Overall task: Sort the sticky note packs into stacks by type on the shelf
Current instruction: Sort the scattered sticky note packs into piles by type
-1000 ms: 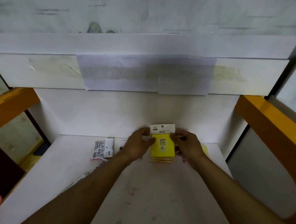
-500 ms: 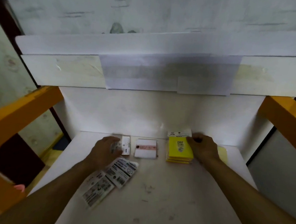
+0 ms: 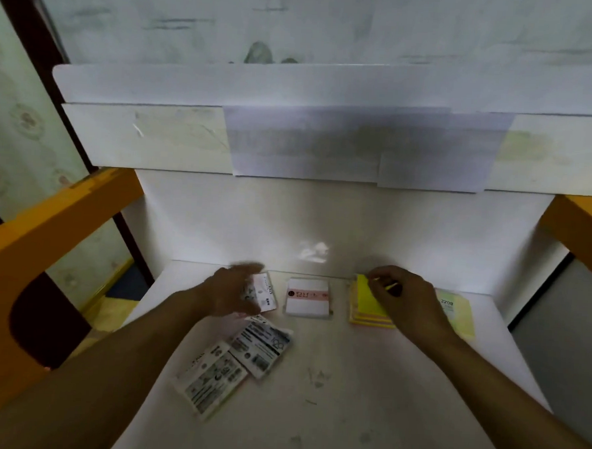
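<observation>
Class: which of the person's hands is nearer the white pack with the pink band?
Left. The left hand sits just left of the white pack; the right hand rests farther right, on the yellow stack.

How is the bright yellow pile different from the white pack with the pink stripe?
The bright yellow pile is several packs stacked up; the white pack with the pink stripe looks like a single pack. The yellow pile is yellow, the other white with a pink band across it. The right hand rests on the yellow pile; no hand touches the white pack. Both lie flat at the back of the shelf.

Shop stockroom: orange-framed shelf (image 3: 365, 382) holding packaged stationery (image 3: 307, 297).
</observation>
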